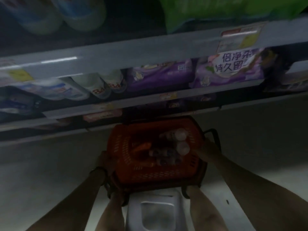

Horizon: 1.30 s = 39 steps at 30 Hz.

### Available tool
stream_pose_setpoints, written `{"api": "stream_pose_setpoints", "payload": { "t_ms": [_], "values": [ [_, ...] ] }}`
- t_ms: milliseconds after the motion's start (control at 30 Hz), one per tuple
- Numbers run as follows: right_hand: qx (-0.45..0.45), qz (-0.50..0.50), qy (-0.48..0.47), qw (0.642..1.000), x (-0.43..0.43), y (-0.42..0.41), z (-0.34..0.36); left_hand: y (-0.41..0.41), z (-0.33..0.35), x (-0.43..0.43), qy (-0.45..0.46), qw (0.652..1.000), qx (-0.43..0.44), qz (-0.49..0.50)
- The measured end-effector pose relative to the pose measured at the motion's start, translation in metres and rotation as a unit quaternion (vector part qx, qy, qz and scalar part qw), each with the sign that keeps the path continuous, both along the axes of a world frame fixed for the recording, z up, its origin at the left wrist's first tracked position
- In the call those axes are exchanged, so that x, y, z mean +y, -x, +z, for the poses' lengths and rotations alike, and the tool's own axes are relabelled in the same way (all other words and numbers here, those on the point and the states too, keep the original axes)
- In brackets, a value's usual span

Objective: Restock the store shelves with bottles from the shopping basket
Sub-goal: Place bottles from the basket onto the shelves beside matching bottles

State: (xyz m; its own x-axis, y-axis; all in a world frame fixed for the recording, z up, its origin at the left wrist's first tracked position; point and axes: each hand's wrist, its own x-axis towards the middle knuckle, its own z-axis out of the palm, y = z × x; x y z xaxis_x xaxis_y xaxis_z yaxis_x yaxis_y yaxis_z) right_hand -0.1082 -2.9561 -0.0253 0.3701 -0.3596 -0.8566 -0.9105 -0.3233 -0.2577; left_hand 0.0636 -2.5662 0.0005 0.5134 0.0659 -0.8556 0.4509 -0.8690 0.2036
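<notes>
An orange shopping basket point(126, 157) stands on the pale floor in front of the shelves. In it lie several white-capped bottles point(180, 135) with purple labels and an orange item point(141, 147). My left hand point(104, 161), a band at its wrist, rests against the basket's left rim. At the right rim, by the black handle point(215, 135), my right hand point(207, 148) lies with its fingers over the edge. Both hands look closed on the rim, though the light is dim and the fingers are hard to make out.
Grey shelf edges point(116, 52) with price tags run across the upper view. They hold white "84" bottles point(101, 87), purple refill bags point(160, 75) and green packs point(208, 12). A white stool point(155, 209) sits between my legs below the basket.
</notes>
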Motion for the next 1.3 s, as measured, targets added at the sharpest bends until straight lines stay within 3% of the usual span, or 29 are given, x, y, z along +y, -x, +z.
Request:
{"api": "stream_pose_setpoints", "payload": {
  "t_ms": [67,133,267,300,367,433,467,533,567,767,1033,1167,1300],
  "values": [
    [-0.038,-0.002,-0.006,0.999,0.003,0.007,0.001,0.008,0.025,-0.010,-0.009,0.996,0.010,-0.091],
    [-0.065,0.057,0.001,0.996,0.016,0.001,0.032,0.012,0.075,-0.034,0.015,0.988,0.016,-0.150],
    [-0.098,0.192,0.061,0.975,0.049,-0.041,0.165,0.005,0.223,-0.100,0.090,0.964,-0.029,-0.249],
    [-0.103,0.210,0.064,0.970,0.053,-0.049,0.191,0.004,0.193,-0.078,0.049,0.963,-0.025,-0.265],
    [-0.123,0.216,0.070,0.966,0.060,-0.061,0.242,-0.009,0.079,-0.028,0.056,0.968,-0.047,-0.239],
    [-0.154,0.199,0.064,0.966,0.064,-0.075,0.287,-0.037,0.086,-0.019,0.089,0.972,-0.097,-0.195],
    [-0.162,0.216,0.068,0.960,0.067,-0.082,0.305,-0.041,0.137,-0.021,0.067,0.968,-0.132,-0.203],
    [-0.187,0.253,0.119,0.942,0.077,-0.095,0.368,-0.036,0.353,-0.068,0.080,0.932,-0.169,-0.310],
    [-0.199,0.268,0.143,0.932,0.083,-0.100,0.402,-0.030,0.420,-0.084,0.085,0.914,-0.198,-0.344],
    [-0.263,0.289,0.187,0.901,0.131,-0.125,0.564,-0.065,0.548,-0.065,0.099,0.861,-0.270,-0.419],
    [-0.385,0.251,0.277,0.844,0.167,-0.122,0.743,-0.068,0.716,-0.038,0.184,0.746,-0.435,-0.469],
    [-0.460,0.235,0.324,0.793,0.160,-0.120,0.821,-0.072,0.791,-0.039,0.205,0.685,-0.521,-0.466],
    [-0.532,0.227,0.351,0.736,0.130,-0.117,0.895,-0.073,0.860,-0.058,0.215,0.648,-0.616,-0.392]
  ]
}}
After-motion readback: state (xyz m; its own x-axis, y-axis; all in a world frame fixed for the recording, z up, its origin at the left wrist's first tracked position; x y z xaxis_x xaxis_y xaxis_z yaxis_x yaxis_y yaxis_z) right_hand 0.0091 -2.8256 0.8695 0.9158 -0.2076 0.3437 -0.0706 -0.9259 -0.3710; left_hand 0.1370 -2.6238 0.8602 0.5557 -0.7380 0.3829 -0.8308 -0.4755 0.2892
